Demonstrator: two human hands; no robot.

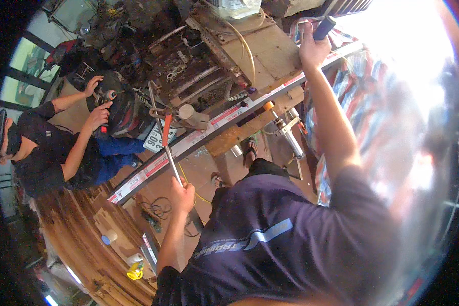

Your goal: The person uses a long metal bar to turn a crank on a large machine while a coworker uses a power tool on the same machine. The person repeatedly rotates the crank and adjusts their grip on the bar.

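Note:
My left hand is closed around the lower end of a thin metal rod with an orange sleeve. The rod's upper end reaches a clamp-like metal part beside a long metal rail. That rail carries a red and white strip and runs diagonally. My right hand is raised at the upper right and grips a dark blue cylindrical handle above the rail's far end. A wooden workbench cluttered with metal parts lies between my hands.
At the left a co-worker in a black shirt crouches with both hands on a black wheel. Wooden planks, a yellow roll and cables lie at the lower left. A striped tarp hangs at the right.

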